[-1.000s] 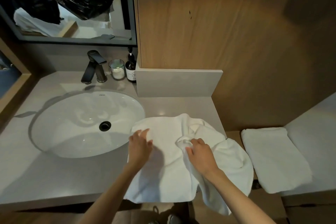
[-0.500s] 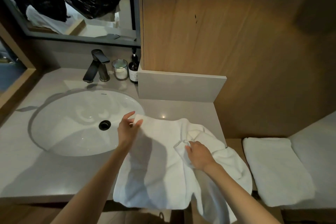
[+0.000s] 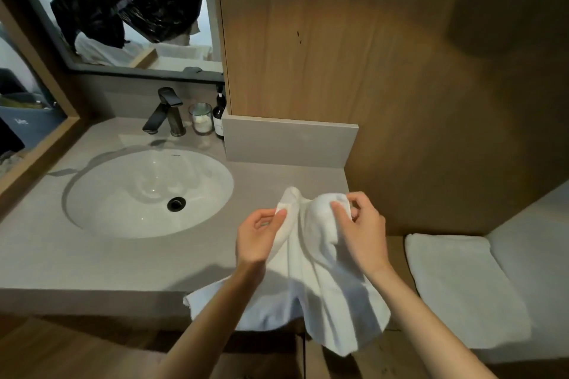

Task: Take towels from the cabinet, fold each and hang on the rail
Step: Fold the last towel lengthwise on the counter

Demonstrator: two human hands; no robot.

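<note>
A white towel (image 3: pixel 320 292) hangs from both my hands above the right end of the grey counter (image 3: pixel 92 258), its lower part draping over the counter's front edge. My left hand (image 3: pixel 257 238) pinches one top corner of the towel. My right hand (image 3: pixel 361 231) pinches the other top corner, a hand's width to the right. A second white towel (image 3: pixel 462 289), folded flat, lies on a low surface to the right. No rail or cabinet door is in view.
A white oval sink (image 3: pixel 147 191) with a dark faucet (image 3: pixel 164 115) fills the counter's left. A glass candle (image 3: pixel 201 118) and a dark bottle (image 3: pixel 219 117) stand behind it. A wood panel wall (image 3: pixel 369 55) rises behind, a mirror (image 3: pixel 123 9) at upper left.
The towel lay spread on the counter; both hands have gathered its top corners and lifted it, so it now hangs bunched between them. My left hand moved right, toward my right hand.
</note>
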